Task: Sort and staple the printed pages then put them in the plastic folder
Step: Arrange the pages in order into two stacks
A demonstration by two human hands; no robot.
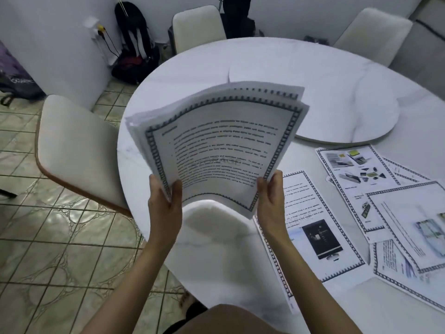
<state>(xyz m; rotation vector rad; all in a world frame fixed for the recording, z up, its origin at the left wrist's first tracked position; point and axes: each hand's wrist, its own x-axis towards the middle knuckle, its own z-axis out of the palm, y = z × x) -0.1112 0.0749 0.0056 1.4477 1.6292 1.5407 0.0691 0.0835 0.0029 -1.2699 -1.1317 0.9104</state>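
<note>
I hold a stack of printed pages [221,145] up over the white round table [216,249]. The top page carries text inside a dark patterned border, and the stack bends upward. My left hand [163,203] grips its lower left corner, thumb on the front. My right hand [271,201] pinches the lower right corner. Several loose printed pages lie on the table to the right: a page with a dark monitor picture [320,237], a page with small product photos [356,174], and others overlapping at the right edge [409,237]. No stapler or plastic folder is in view.
A round turntable [349,112] sits at the table's centre. White chairs stand at the left [79,150], the far side [197,27] and the far right [370,32]. Bags [134,49] lean against the wall. The floor is tiled.
</note>
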